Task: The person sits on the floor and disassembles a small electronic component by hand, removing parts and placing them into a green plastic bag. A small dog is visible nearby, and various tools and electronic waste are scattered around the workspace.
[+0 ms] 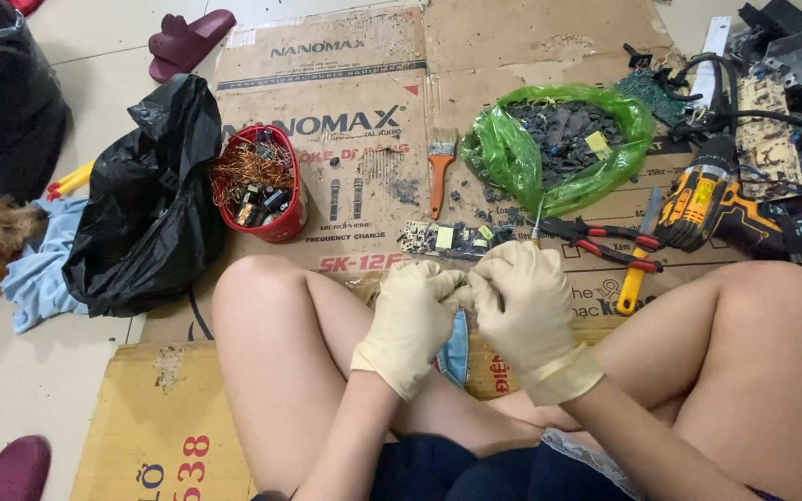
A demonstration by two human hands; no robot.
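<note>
Right now both gloved hands meet just above the crossed legs: the left hand [410, 320] and the right hand [523, 311] are curled shut with fingertips pressed together around a small piece [461, 295] pinched between them. It is almost wholly hidden by the gloves, so its kind cannot be told. Beneath the hands, partly covered, a blue-edged flat object [455, 351] lies on the flattened cardboard [345, 102] that covers the floor.

Within reach ahead lie a small circuit board [447, 238] with yellow parts, red-handled pliers [605, 243], a yellow-handled screwdriver [636, 278] and an orange-handled brush [440, 167]. A green plastic bag [559, 139] holds dark loose components, and a red bucket [262, 183] holds copper wire and mixed parts beside a black bag [155, 199]. A yellow and black cordless drill [726, 209] rests at the right.

Working such a small piece well seems to call for a firm pinch close to the fingertips, with short, steady twisting or pulling rather than a jerk, since thin gloves blunt the feel. Keeping the hands low over the cardboard would let anything that slips land nearby.
</note>
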